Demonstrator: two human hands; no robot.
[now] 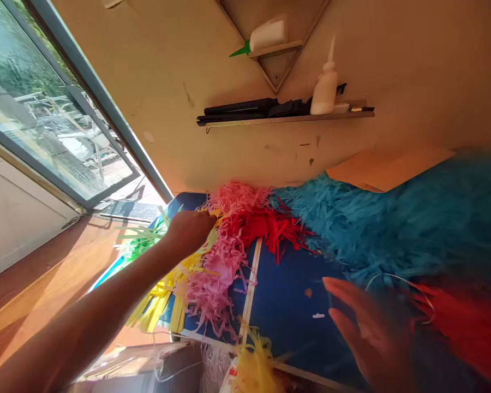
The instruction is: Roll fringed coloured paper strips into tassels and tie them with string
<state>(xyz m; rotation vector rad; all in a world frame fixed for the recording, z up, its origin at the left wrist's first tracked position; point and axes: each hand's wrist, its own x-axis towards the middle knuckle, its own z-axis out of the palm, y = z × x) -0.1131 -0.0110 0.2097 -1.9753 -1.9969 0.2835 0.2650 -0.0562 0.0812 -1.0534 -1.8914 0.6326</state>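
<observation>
Left grip (pixel 192 232) curled, right grip (pixel 364 322) open
Left, eight o'clock, meets yellow streamers (pixel 159 299), hold hidden; right, four o'clock, spreads over blue surface (pixel 288 295).

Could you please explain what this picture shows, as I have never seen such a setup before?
Of course. There is no machine here: a person works with two bare hands, and the single picture comes from a camera worn on their head, looking forward and down.

On the blue table lie heaps of thin strips: green strips, yellow strips, pink strips, red strips and blue strips. On the wall beyond, a white bottle stands on a narrow shelf.

The left hand is curled in among the yellow and pink strips; whether it grips any is hidden. The right hand is blurred, its fingers apart over the table, and nothing shows between them.
</observation>
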